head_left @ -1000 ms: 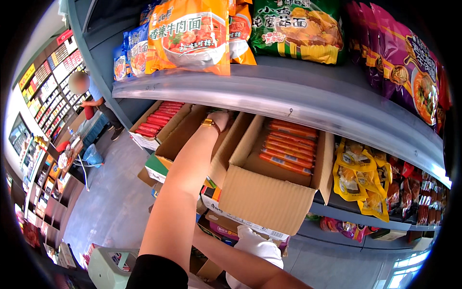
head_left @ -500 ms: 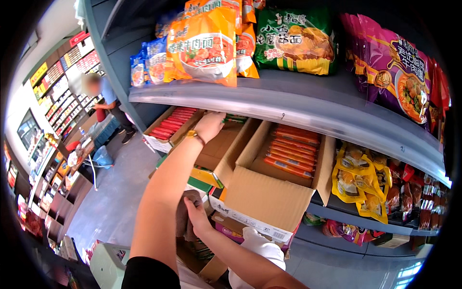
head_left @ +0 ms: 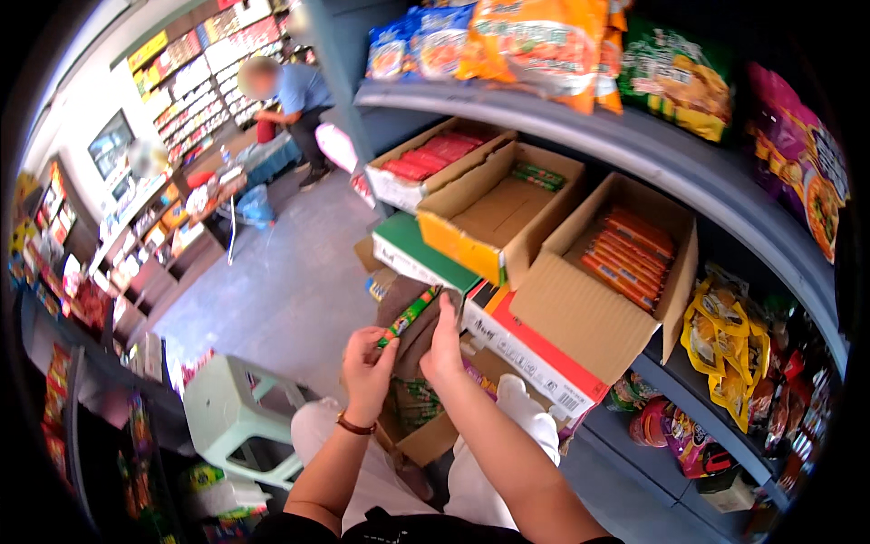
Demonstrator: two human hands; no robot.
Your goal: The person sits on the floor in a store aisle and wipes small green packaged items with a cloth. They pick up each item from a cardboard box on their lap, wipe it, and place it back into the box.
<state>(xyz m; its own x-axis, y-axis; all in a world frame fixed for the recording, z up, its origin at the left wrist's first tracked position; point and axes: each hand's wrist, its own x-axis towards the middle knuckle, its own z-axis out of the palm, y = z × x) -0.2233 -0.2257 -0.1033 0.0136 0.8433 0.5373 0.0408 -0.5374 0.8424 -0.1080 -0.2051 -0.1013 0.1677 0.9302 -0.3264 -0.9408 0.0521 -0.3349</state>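
A slim green-wrapped sausage stick (head_left: pixel 410 315) is pinched at its lower end by my left hand (head_left: pixel 366 364). My right hand (head_left: pixel 441 343) grips a brown cloth (head_left: pixel 401 296), which lies behind and under the stick; its thumb is near the stick's upper end. Beyond my hands, an open carton (head_left: pixel 460 248) has a few green sticks (head_left: pixel 538 177) at its far end. To its left stands a carton of red sticks (head_left: pixel 431 158), to its right a carton of orange sticks (head_left: pixel 630 258). Below my hands, an open box (head_left: pixel 433 442) contains several green packets (head_left: pixel 414 401).
Bagged instant noodles (head_left: pixel 535 45) line the upper shelf (head_left: pixel 562 118). Yellow food packs (head_left: pixel 725 349) are at the right. A pale green plastic stool (head_left: pixel 227 408) stands left of my legs. Further off, a person (head_left: pixel 299 95) in a blue top leans near shelving.
My left hand has come back from the middle carton to the cloth, now with a green sausage stick in it. The view has swung, showing more floor and the stool.
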